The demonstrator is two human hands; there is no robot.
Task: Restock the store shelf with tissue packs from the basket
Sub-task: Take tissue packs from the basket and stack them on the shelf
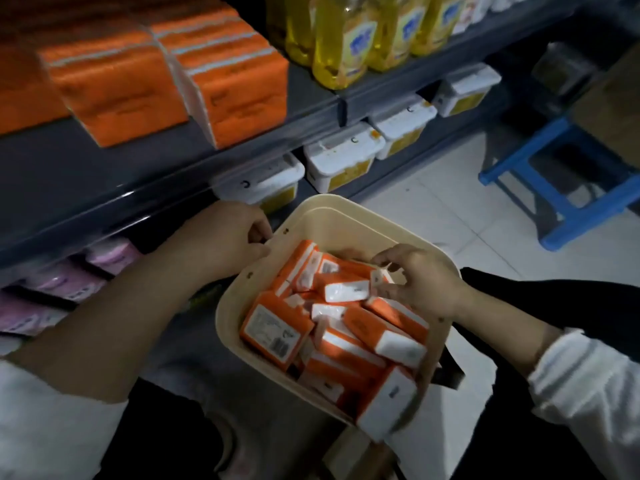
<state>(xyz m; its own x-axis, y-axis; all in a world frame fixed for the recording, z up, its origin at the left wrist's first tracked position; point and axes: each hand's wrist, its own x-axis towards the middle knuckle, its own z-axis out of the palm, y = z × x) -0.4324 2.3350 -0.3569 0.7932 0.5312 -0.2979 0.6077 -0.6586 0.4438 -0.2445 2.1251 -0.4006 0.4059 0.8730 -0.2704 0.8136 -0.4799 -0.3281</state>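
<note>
A cream basket (349,216) sits low in front of me, filled with several orange-and-white tissue packs (367,336). My left hand (228,233) grips the basket's left rim, fingers curled over its edge. Over the pile, my right hand (420,278) reaches in and its fingertips pinch a small white-ended tissue pack (346,292) lying on top. The grey shelf (166,157) above holds large orange tissue bundles (221,81) at the upper left.
Yellow detergent bottles (341,39) stand on the shelf to the right of the orange bundles. White tubs (341,161) line the shelf below, and pink packs (62,282) lie lower left. A blue plastic stool (554,188) stands on the tiled floor at right.
</note>
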